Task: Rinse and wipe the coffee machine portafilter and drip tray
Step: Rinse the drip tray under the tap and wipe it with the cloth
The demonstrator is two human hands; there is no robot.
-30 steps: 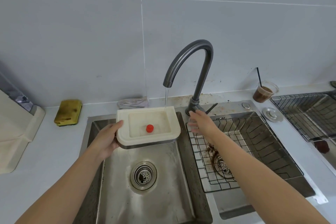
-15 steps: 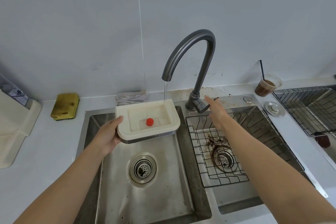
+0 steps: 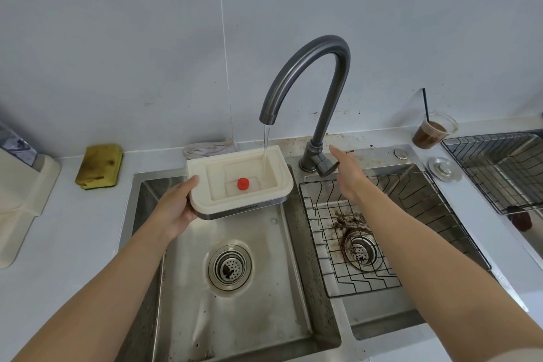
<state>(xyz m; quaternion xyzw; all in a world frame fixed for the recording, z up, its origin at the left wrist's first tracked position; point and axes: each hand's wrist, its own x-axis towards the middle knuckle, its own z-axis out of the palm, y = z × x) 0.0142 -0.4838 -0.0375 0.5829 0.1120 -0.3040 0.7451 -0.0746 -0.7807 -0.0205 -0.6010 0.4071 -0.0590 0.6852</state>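
My left hand (image 3: 173, 211) grips the drip tray (image 3: 239, 182) under the running faucet (image 3: 308, 91) — my right hand (image 3: 348, 173) is spread flat, empty, beside the faucet's handle.

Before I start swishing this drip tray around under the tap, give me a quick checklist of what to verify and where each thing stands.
1. Water running: ok, a stream falls from the faucet spout.
2. Stream lands inside the drip tray: ok, it hits the right side of the basin.
3. Tray gripped: ok, but by the left hand alone, at the left edge.
4. Right hand free to help: ok, open beside the faucet lever, holding nothing.
5. Left sink drain clear: cannot tell, something dark sits in the strainer.
6. Red float secured in the tray: cannot tell.
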